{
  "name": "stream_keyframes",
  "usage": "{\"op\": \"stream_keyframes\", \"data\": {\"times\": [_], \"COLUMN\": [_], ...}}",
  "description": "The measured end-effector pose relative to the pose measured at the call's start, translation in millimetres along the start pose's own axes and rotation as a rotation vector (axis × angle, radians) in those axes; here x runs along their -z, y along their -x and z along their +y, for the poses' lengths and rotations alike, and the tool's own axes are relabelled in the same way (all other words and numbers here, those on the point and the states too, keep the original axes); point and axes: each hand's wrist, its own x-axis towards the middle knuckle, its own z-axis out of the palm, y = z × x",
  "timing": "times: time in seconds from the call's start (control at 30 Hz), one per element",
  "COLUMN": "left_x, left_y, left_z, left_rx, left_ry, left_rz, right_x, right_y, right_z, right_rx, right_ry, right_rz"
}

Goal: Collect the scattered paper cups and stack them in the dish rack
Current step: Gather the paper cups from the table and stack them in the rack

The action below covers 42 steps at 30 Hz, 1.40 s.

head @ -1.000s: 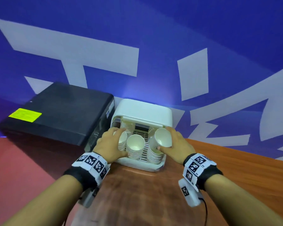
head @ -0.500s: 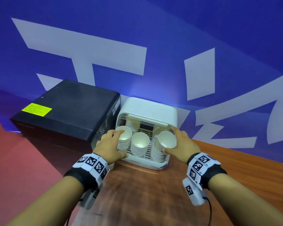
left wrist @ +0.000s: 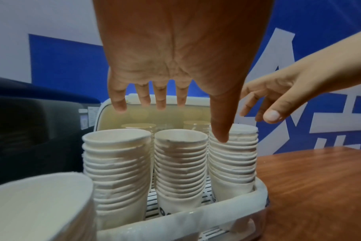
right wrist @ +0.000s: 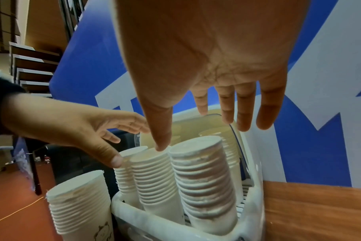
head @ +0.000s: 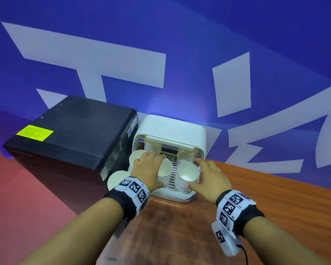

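Note:
A white dish rack (head: pixel 171 131) with its lid raised stands at the table's back left corner. Three tall stacks of paper cups fill its front row: left (left wrist: pixel 118 163), middle (left wrist: pixel 180 163), right (left wrist: pixel 233 163). More cups (left wrist: pixel 138 126) stand behind them. One further stack (head: pixel 117 178) (right wrist: pixel 80 203) stands outside, against the rack's left side. My left hand (head: pixel 151 161) (left wrist: pixel 208 97) hovers over the left and middle stacks, fingers spread, holding nothing. My right hand (head: pixel 203 169) (right wrist: pixel 175 97) hovers open beside the right stack (head: pixel 187 173).
A black box (head: pixel 71 131) with a yellow label stands close against the rack's left. A blue wall with white letters rises right behind. The wooden table (head: pixel 256 217) stretches right and toward me; its left edge drops to red floor (head: pixel 17 197).
Both hands have let go of the outer stacks they were holding by the sides. They now hover with fingers spread, the left one shifted right over the middle stack.

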Motion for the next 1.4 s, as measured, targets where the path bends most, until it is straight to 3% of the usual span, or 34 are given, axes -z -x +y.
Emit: {"op": "stream_keyframes", "data": {"times": [0.23,0.47,0.87,1.03,1.17,1.27,1.4], "left_x": [-27,-31,-28,-20,-7,4,13], "left_y": [-26,-45,-72,-51,-17,10,39], "left_z": [1,10,15,9,-10,-35,-73], "left_rx": [0.011,-0.012,0.012,-0.005,-0.006,0.030,0.137], "left_ry": [-0.136,-0.159,-0.137,-0.018,0.061,0.061,0.129], "left_rz": [-0.077,-0.043,0.007,0.012,0.047,0.080,-0.019], "right_x": [-24,-41,-47,-41,-33,-31,-48], "right_y": [-14,-26,-45,-29,-12,-7,-8], "right_z": [8,11,10,11,4,-19,-61], "right_rx": [-0.049,-0.091,-0.109,-0.090,-0.073,-0.005,0.134], "right_ry": [-0.089,-0.204,-0.377,-0.373,-0.215,-0.143,-0.162], "right_rz": [-0.093,-0.123,0.000,0.034,0.087,0.014,-0.174]}}
